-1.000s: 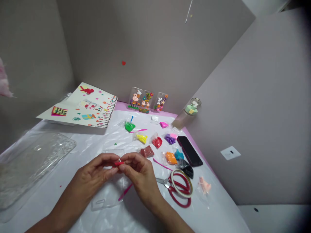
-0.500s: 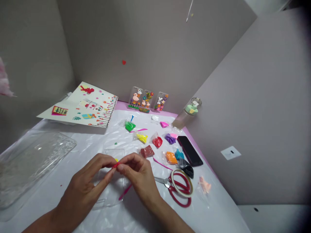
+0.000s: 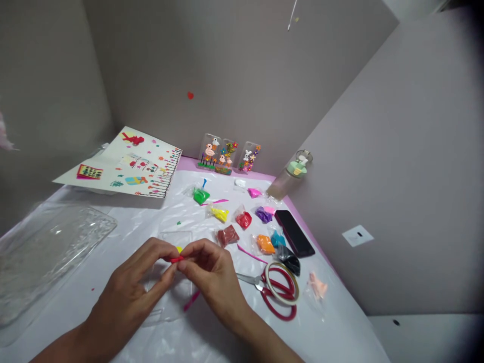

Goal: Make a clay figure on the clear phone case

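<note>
Across the white tabletop point(image 3: 340, 322), lilac at the far and right edges. Over the far left corner, a decorated sheet point(image 3: 113, 161); toward the left edge, clear plastic packaging point(image 3: 68, 242), thin-looking and probably slippery. Above the middle, left hand point(image 3: 123, 287) and right hand point(image 3: 217, 280), fingertips almost meeting, each pinched on the same red piece point(image 3: 175, 260). Close to the right edge, a dark phone point(image 3: 295, 233). Beside the right hand, red-handled scissors point(image 3: 278, 297), so probably less room for moving that way than toward the near edge. Under both hands, a flat clear case point(image 3: 176, 302), likely light and stiff, best held by its rims. Beyond, soft-looking packets, orange point(image 3: 265, 244) and brownish red point(image 3: 227, 235) among them. Between the fingertips, the red piece: likely very light, soft, easily dented; best held lightly by its ends.
</note>
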Available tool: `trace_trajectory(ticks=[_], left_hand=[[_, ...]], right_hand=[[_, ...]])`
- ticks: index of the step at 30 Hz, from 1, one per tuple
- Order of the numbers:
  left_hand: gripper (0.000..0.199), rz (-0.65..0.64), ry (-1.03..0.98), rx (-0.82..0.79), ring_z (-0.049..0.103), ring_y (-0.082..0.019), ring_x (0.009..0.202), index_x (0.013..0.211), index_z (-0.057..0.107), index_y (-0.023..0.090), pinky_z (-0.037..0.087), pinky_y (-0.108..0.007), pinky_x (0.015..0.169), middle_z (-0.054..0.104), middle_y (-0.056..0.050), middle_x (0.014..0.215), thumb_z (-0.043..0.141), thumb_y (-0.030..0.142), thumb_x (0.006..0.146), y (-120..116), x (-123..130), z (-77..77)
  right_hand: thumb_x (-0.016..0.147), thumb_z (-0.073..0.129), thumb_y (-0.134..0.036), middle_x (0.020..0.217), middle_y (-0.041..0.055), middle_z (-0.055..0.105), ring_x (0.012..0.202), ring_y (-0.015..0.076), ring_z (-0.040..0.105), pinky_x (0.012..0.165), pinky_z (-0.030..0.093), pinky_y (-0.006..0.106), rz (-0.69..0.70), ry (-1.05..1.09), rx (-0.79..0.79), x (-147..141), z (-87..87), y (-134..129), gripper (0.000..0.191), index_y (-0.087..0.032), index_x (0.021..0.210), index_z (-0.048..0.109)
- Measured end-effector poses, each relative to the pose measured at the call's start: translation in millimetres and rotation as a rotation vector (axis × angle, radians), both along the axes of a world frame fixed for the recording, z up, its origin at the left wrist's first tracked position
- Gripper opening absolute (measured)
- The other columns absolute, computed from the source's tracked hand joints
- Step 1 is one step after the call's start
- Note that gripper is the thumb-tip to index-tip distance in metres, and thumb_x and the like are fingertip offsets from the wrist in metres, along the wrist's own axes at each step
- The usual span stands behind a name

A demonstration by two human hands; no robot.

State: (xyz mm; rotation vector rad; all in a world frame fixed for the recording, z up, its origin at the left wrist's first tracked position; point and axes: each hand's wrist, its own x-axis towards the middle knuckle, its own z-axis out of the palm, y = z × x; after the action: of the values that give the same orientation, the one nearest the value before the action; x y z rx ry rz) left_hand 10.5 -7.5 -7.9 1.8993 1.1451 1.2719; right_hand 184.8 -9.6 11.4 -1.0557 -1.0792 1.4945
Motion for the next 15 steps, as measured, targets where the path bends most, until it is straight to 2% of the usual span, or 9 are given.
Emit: trace_trajectory(ticks=[5, 11, 15], left_hand=[[0.010, 0.027, -0.028, -0.076, 0.073, -0.017, 0.080, 0.089, 0.072, 0.031, 0.053, -0.019, 0.075, 0.073, 0.004, 0.086, 0.072, 0.040, 0.092, 1, 0, 3.0], [0.011, 0.017, -0.059, -0.135, 0.075, -0.016, 0.083, 0.091, 0.075, 0.033, 0.054, -0.016, 0.077, 0.077, 0.005, 0.088, 0.072, 0.044, 0.093, 1, -2, 5.5], [0.016, 0.008, -0.048, -0.185, 0.076, -0.016, 0.082, 0.088, 0.075, 0.031, 0.055, -0.017, 0.076, 0.077, 0.005, 0.087, 0.073, 0.047, 0.092, 1, -2, 4.6]], right_hand=[[0.084, 0.079, -0.017, 0.094, 0.0021, 0.075, 0.085, 0.0159, 0.068, 0.080, 0.055, 0.027, -0.021, -0.256, 0.300, 0, -4.0, -6, 0.014, -0.020, 0.098, 0.077], [0.095, 0.068, -0.013, 0.097, 0.0081, 0.078, 0.089, 0.0184, 0.071, 0.081, 0.055, 0.027, -0.098, -0.565, 0.718, 4, -6.4, -7, 0.015, -0.017, 0.108, 0.076], [0.096, 0.064, -0.011, 0.091, 0.0082, 0.077, 0.083, 0.0184, 0.069, 0.076, 0.054, 0.028, -0.115, -0.659, 0.813, 3, -12.1, -7, 0.013, -0.017, 0.102, 0.073]])
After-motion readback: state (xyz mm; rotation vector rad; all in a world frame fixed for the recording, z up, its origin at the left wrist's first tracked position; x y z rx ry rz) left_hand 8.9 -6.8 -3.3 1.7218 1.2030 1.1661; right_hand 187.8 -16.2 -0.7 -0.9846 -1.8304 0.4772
